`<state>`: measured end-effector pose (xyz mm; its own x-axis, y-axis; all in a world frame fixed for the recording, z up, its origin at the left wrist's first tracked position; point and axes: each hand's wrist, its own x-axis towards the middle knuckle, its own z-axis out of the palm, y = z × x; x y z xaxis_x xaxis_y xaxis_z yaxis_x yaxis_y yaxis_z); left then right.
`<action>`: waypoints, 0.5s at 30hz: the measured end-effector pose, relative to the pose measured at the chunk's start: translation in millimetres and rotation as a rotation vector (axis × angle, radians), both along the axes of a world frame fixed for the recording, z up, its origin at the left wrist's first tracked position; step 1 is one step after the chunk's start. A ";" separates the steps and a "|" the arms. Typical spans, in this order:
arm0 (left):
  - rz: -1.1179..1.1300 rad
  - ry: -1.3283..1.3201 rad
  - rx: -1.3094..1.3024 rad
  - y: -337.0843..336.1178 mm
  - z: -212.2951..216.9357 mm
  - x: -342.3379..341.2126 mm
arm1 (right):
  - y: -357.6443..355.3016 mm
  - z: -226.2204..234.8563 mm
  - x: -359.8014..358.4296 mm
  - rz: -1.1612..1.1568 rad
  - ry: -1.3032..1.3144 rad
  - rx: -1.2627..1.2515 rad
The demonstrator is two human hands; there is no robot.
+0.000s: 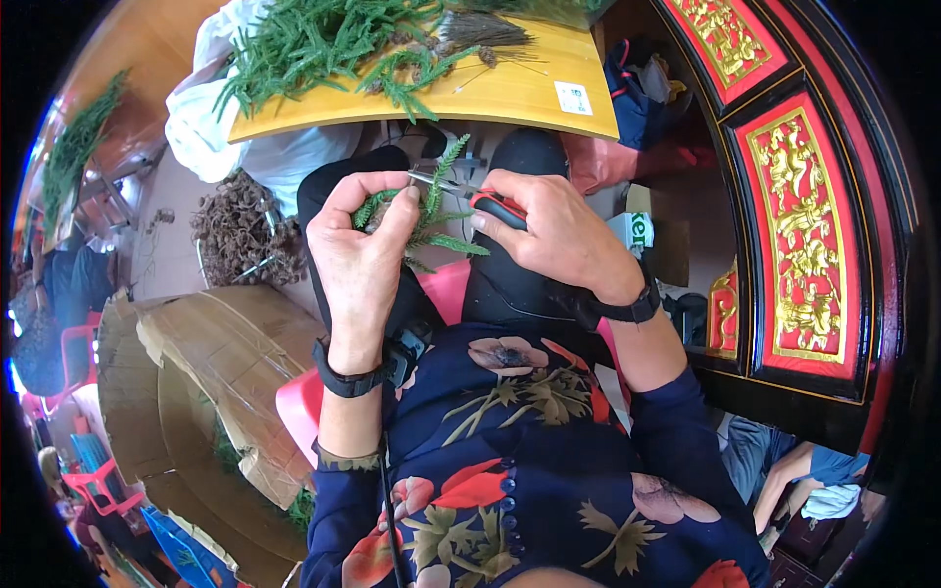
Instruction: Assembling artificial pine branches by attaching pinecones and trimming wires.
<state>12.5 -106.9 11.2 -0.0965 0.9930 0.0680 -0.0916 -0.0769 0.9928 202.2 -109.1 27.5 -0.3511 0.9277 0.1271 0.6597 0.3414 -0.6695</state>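
Note:
My left hand [358,230] is closed in a pinch on a green artificial pine sprig [431,211], whose needled branches fan out below and right of the fingertips. A pair of pliers [500,208] with red and black handles is gripped in my right hand [569,235]. The jaws point left and reach the left fingertips at the top of the sprig. Whether they clamp a wire there is too small to tell. Both hands are held over my lap, just short of the table.
A yellow wooden table [529,93] ahead bears a heap of green sprigs [314,44], small pine cones and a bundle of dark wires [480,31]. Brown pine cones [240,230] pile up on the floor at left, beyond a cardboard box [216,343]. Red-and-gold carved panels [804,235] stand right.

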 end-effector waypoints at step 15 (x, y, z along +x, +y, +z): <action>-0.094 -0.326 -0.204 19.6 -22.5 -14.8 | 23.7 -11.9 -17.3 -0.128 -0.409 0.485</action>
